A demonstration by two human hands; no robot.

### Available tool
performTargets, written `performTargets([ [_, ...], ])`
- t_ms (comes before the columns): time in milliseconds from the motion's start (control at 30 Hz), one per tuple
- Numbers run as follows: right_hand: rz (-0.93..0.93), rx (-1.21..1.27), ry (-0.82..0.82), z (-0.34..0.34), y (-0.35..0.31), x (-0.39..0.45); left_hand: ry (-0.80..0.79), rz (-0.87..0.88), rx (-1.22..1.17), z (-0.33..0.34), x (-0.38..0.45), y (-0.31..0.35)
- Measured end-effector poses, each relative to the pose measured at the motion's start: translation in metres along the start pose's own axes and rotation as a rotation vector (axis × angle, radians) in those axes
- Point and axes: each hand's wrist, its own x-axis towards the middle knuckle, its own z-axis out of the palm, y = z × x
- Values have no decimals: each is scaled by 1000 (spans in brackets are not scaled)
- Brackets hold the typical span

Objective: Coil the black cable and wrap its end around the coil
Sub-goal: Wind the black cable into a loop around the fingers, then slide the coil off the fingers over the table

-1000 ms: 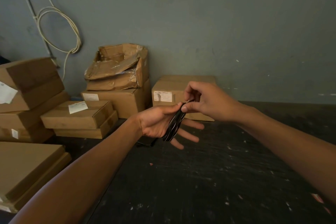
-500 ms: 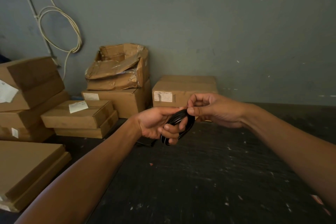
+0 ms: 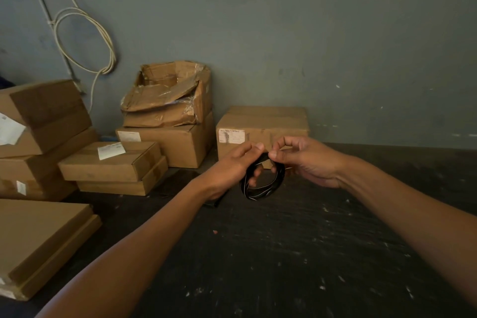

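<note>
Far left: stacked cardboard boxes point(image 3: 46, 121) and a pale wire loop point(image 3: 85, 39) on the wall, not involved.

My left hand point(image 3: 232, 168) grips the black cable point(image 3: 263, 183), already a small coil held in the air above the dark surface point(image 3: 284, 253), in front of the labelled box point(image 3: 263, 131). Fingers are curled through the loop, thumb on top pinning the turns.

My right hand point(image 3: 307, 160) pinches the cable at the top of the coil, thumb and forefinger closed on it, other fingers loosely curled. Can't tell whether that's the loose tail or just the outer turn; too dark.

Handling, my guess:
- Light, thin, flexible. No effort to hold.
- Springy: turns look ready to fan out if the left thumb lets go.
- Jacket looks smooth, a bit glossy, so likely slippery under a light pinch.

Where to hold: keep the left hand clamped across all turns at one point on the loop. Take the tail close to the coil with the right, short lead, so each wrap pulls tight across the bundle.
</note>
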Motion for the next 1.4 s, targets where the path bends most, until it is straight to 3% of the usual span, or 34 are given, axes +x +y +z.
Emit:
performTargets([
  [133,35,40,114,0,6,1,22,73,104,3,-5,-4],
  [433,-75,-49,321,10,47,-2,0,-89,78,30,-9,-25],
  [600,-206,-339,434,19,83,-13,81,-230,-240,53,-11,-47],
  [733,-225,-525,400,26,119,-33,115,-365,-498,73,-18,-72],
  [833,-117,-480,362,25,150,-55,130,-428,-510,91,-26,-94],
  [1000,125,-415,450,15,201,-105,162,-502,-527,113,-45,-124],
  [1133,409,-421,473,3,239,-150,139,-555,-510,130,-61,-146],
  [1400,834,-550,239,29,275,-203,65,-624,-455,156,-81,-180],
])
